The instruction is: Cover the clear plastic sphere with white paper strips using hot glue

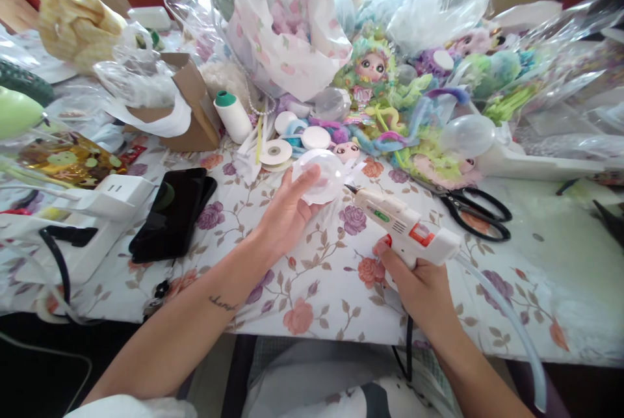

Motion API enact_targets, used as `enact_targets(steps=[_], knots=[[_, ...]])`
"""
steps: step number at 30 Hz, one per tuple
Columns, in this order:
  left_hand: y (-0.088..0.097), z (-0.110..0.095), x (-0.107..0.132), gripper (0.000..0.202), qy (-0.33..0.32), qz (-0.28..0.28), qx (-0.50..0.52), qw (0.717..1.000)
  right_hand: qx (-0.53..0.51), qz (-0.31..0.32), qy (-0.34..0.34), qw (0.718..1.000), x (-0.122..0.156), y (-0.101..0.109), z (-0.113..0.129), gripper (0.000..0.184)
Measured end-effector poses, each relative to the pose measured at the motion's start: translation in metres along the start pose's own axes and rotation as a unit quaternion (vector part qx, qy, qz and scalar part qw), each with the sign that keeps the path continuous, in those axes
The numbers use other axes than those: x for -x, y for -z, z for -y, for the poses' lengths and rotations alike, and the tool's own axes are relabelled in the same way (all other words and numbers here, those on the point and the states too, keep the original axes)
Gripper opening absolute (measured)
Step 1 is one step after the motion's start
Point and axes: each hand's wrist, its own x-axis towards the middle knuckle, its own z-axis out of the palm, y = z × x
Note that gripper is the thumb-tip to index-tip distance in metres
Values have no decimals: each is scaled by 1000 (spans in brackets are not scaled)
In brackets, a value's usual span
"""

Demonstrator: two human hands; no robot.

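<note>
**Clear dome (325, 177) in the left hand (285, 213), glue gun (404, 226) in the right hand (419, 285)**

On the left, the grip pinches the dome between thumb and fingers, raised over the near middle of the floral-covered counter (336, 281). That hold is best kept light, since the shell looks thin and might dent, with the fingertips on the side away from the nozzle (350, 189). On the right, the grip is wrapped round the gun's handle, one finger at the red trigger (383, 242). The nozzle points at the dome's right edge, just beside it; whether they touch I cannot tell. Here a steady wrist and a slow, even squeeze should serve best, with the long glue stick (517, 324) trailing free at the back.

Counted from the left: one white power strip (88, 255); two dark phones (170, 210), one partly over the other; one cardboard box (195, 96); one green-topped thread cone (233, 116); at least one ribbon reel (276, 153), perhaps another beneath; three white discs (316, 138), two near the reel and one further right on purple fluff; three clear domes, the held one, one behind it and one well to its right; one green-haired doll (373, 70); one pair of black-handled scissors (480, 210). The plastic bags overlap too much to count.
</note>
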Motion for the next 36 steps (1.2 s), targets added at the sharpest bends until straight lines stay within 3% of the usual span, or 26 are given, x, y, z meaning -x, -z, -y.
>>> enact_targets(steps=[21, 31, 36], knots=[[-3, -2, -1, 28, -2, -14, 18, 1000, 58, 3, 36, 998, -5, 1, -16, 37], [-4, -4, 0, 25, -5, -18, 29, 999, 101, -15, -7, 995, 3, 0, -8, 35], [-3, -4, -1, 26, -8, -12, 36, 999, 108, -12, 5, 994, 8, 0, -3, 33]])
